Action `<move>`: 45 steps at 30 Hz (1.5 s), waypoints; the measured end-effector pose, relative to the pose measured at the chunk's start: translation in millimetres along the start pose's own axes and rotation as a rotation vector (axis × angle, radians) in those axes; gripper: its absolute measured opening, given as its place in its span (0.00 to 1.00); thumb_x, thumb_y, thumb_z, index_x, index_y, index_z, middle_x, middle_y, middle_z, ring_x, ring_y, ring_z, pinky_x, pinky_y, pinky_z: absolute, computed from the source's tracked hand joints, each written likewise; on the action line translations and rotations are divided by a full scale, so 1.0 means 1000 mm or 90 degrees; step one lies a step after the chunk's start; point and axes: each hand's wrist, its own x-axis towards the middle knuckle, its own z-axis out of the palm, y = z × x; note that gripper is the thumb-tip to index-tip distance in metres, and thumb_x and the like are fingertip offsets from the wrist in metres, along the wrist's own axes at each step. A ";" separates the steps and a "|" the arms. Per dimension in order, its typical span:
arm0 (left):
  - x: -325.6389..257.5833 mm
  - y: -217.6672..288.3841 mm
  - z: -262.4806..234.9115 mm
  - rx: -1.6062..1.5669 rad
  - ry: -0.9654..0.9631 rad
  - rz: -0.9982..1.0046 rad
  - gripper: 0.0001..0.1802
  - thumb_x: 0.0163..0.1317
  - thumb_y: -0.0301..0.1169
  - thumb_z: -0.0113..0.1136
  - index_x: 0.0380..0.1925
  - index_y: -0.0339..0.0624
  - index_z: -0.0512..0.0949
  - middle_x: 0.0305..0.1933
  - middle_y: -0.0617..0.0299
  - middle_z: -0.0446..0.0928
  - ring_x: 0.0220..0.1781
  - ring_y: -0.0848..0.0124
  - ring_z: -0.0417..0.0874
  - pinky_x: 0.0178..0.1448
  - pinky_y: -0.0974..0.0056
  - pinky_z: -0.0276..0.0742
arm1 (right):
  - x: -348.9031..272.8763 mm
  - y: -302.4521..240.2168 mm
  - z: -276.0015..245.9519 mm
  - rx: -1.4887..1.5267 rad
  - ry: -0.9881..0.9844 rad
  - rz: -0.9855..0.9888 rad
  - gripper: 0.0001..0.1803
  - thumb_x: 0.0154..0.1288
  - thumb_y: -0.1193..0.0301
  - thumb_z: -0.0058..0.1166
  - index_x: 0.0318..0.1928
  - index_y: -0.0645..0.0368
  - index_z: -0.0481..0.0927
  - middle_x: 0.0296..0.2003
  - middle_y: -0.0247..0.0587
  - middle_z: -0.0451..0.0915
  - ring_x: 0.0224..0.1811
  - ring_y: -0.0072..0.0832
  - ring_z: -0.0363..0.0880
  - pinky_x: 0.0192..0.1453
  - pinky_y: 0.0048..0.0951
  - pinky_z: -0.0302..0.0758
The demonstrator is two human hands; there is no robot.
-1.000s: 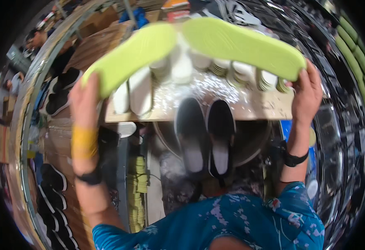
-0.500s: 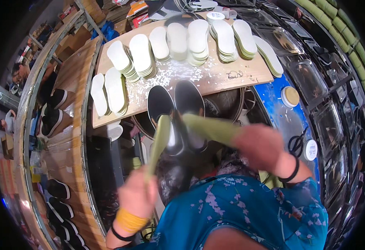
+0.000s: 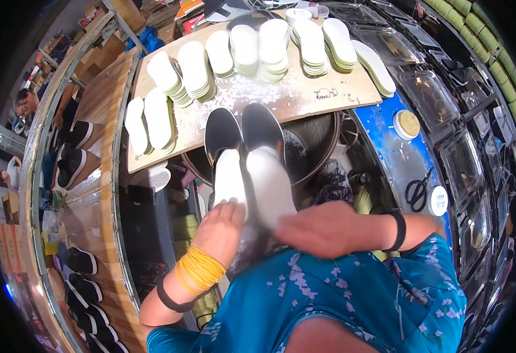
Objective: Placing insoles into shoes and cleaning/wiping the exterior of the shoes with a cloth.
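Two black slip-on shoes stand side by side below the board, toes pointing away: the left shoe (image 3: 221, 132) and the right shoe (image 3: 262, 126). A white insole lies in each, the left insole (image 3: 229, 176) and the right insole (image 3: 271, 185). My left hand (image 3: 222, 226) rests flat on the heel end of the left insole, yellow bands (image 3: 199, 267) on its wrist. My right hand (image 3: 322, 229), blurred, lies across the heel end of the right shoe; its grip is unclear.
A wooden board (image 3: 281, 97) beyond the shoes carries several stacks of white insoles (image 3: 193, 70). A round metal basin (image 3: 322, 147) sits under the shoes. Scissors (image 3: 415, 191) and a round lid (image 3: 408, 123) lie on the blue surface at right. Black shoes (image 3: 72, 159) line the left shelf; another person (image 3: 28, 103) sits far left.
The two lime-green insoles I held up overhead have come down and gone into the black shoes, white side up. Both hands dropped from high to the shoes' heels.
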 end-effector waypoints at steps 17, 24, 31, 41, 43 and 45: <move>0.013 0.005 -0.017 0.121 0.047 -0.054 0.17 0.47 0.27 0.51 0.40 0.38 0.70 0.42 0.54 0.72 0.43 0.62 0.77 0.32 0.65 0.79 | 0.007 0.004 0.033 -0.091 -0.009 -0.017 0.17 0.47 0.69 0.49 0.41 0.57 0.73 0.33 0.38 0.74 0.25 0.21 0.70 0.22 0.18 0.65; 0.015 -0.011 0.022 0.222 0.000 -0.007 0.16 0.50 0.29 0.49 0.39 0.36 0.73 0.37 0.58 0.73 0.44 0.65 0.75 0.44 0.63 0.70 | -0.008 0.014 0.052 -0.034 -0.046 -0.073 0.16 0.48 0.68 0.48 0.41 0.56 0.71 0.30 0.37 0.73 0.26 0.26 0.72 0.25 0.23 0.69; 0.030 -0.043 0.051 0.295 0.060 0.071 0.14 0.51 0.30 0.49 0.37 0.37 0.75 0.36 0.55 0.73 0.43 0.63 0.74 0.46 0.62 0.69 | -0.033 0.046 0.041 0.016 -0.263 0.010 0.16 0.52 0.67 0.47 0.42 0.57 0.68 0.32 0.42 0.72 0.28 0.34 0.74 0.28 0.31 0.73; 0.083 -0.064 0.056 0.050 -0.080 0.050 0.06 0.48 0.28 0.53 0.26 0.41 0.76 0.28 0.54 0.79 0.32 0.61 0.82 0.32 0.59 0.78 | -0.033 0.084 0.088 -0.150 -0.421 0.270 0.11 0.46 0.68 0.53 0.34 0.53 0.77 0.35 0.36 0.77 0.41 0.30 0.75 0.45 0.34 0.69; 0.091 -0.058 0.055 0.139 -0.224 0.064 0.06 0.48 0.30 0.53 0.25 0.41 0.77 0.27 0.54 0.79 0.31 0.60 0.82 0.32 0.59 0.78 | -0.017 0.085 0.089 -0.141 -0.509 0.295 0.06 0.47 0.68 0.52 0.28 0.52 0.79 0.29 0.35 0.78 0.36 0.31 0.76 0.45 0.34 0.68; 0.098 -0.057 0.045 0.230 -0.374 0.108 0.08 0.49 0.34 0.54 0.23 0.43 0.78 0.26 0.53 0.79 0.30 0.57 0.81 0.33 0.59 0.78 | -0.018 0.089 0.095 -0.112 -0.511 0.291 0.05 0.44 0.68 0.54 0.21 0.52 0.82 0.23 0.38 0.80 0.30 0.34 0.79 0.44 0.35 0.68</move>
